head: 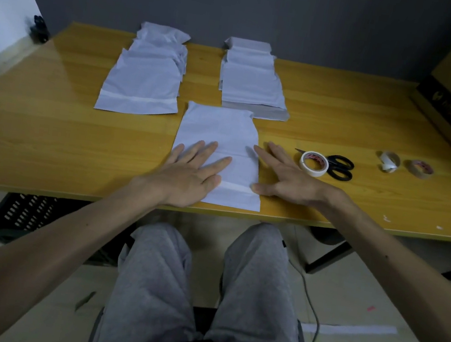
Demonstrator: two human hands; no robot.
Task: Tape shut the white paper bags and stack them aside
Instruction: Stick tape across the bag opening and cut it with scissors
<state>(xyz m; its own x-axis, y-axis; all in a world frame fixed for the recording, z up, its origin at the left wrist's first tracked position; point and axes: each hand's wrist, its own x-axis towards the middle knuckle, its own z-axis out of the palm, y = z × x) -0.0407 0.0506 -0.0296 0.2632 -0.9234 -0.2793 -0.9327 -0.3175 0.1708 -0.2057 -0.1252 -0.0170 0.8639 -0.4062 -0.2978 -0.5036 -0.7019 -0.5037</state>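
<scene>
Both hands flat: left hand (189, 176) pressing flat white paper bag (221, 132), right hand (284, 176) beside it. Risk: tape strip (237, 188) lifting if under-pressed.

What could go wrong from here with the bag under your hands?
1. The bag lies right at the front edge of the table; sliding it under the flat left hand could tip it off.
2. The white tape roll lies over the scissors; grabbing it with the right hand may drag them.
3. The left stack and right stack are fanned, so another bag might slip.
</scene>
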